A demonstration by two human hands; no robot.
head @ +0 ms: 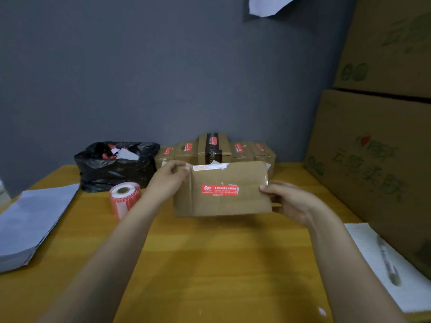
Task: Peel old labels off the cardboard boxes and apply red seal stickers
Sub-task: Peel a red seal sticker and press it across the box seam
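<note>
— What lies closest?
— One pen [388, 264] on one lined notepad [370, 243], at the right edge of the smooth yellow wooden table [210, 264]. On the left edge sits one flat stack of pale sheets [30, 220].

— And the hands?
— Two, both on one flat brown cardboard box [221, 206], held upright over the middle of the table. The left hand [172, 173] curls its fingers round the top left corner. The right hand [284, 197] grips the right edge, thumb on the front face. I cannot tell whether the lower edge touches the table.

— What is stuck on it?
— One red sticker [219, 190] in the middle of the front, and one pale torn label [210, 167] along the top edge.

— Beyond that?
— One roll of stickers [124, 199], red and white round a cardboard core, standing tilted left of the box. Behind it is one crinkled black plastic bag [112, 171], open at the top, holding red and white paper scraps [119, 152].

— By the wall?
— Five small boxes [242, 150] in a row, each with a red sticker on top. The middle one is taller, with a dark band. On the right are two big printed cartons [373, 159], one stacked on the other. One sheet of paper [268, 5] hangs on the grey wall [163, 66].
</note>
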